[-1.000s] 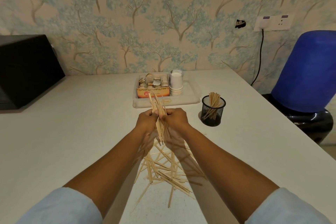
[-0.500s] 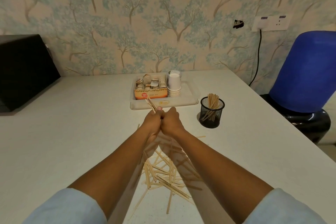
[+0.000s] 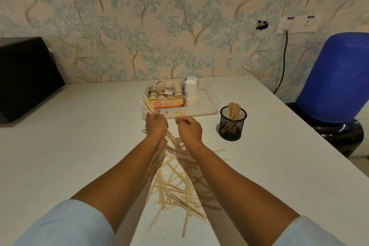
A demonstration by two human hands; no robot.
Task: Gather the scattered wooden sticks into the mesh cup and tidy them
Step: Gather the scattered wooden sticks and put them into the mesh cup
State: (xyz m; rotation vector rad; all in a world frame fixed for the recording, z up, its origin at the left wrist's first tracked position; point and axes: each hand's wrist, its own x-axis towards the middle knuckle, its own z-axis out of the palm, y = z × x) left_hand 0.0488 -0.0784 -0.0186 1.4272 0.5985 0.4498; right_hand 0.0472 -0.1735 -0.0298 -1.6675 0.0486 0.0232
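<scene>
My left hand [image 3: 156,126] grips a bundle of wooden sticks [image 3: 147,105] that slants up to the left above the fist and down to the right below it. My right hand [image 3: 189,129] hovers just right of it, fingers curled, holding nothing. A loose pile of scattered sticks [image 3: 175,190] lies on the white table between my forearms. The black mesh cup [image 3: 232,124] stands to the right of my hands with several sticks upright inside.
A clear tray [image 3: 209,106] behind my hands holds a box of tea bags [image 3: 165,96] and a stack of white paper cups [image 3: 190,94]. A black box [image 3: 26,78] sits at far left. A blue water bottle [image 3: 337,80] stands beyond the table's right edge.
My right hand has let go of the bundle and moved slightly right. The left hand alone keeps the sticks, which now tilt more to the left.
</scene>
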